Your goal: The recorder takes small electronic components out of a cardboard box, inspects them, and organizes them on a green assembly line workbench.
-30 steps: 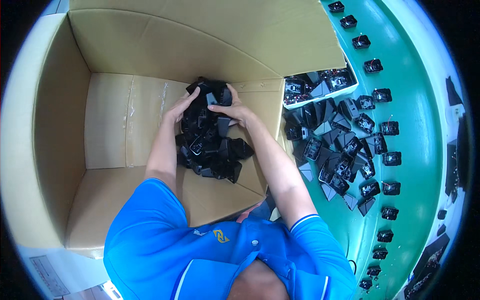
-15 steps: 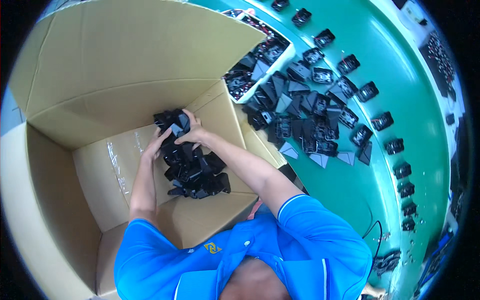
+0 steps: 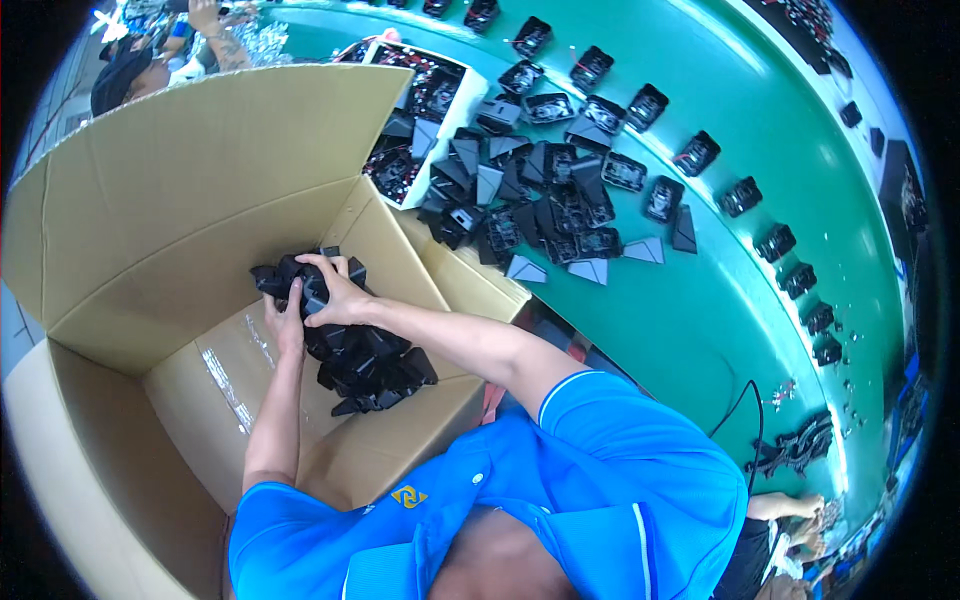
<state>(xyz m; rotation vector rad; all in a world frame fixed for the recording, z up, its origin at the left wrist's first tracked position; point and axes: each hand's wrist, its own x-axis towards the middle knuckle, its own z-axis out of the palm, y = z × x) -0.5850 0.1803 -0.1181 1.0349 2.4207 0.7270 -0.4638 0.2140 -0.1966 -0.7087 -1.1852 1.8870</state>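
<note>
Head view: both hands, left (image 3: 288, 322) and right (image 3: 338, 295), clench black parts (image 3: 365, 360) left of centre, inside the box (image 3: 200, 190).

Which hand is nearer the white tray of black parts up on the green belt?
Right. The right hand grips the top of the black parts pile in the cardboard box, on the white tray's side. The left hand grips farther away.

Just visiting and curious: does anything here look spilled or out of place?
Nothing looks damaged. The black plastic parts lie in a loose, untidy heap on the green table beside the white tray, and both hands grip a bunch inside the cardboard box.
</note>
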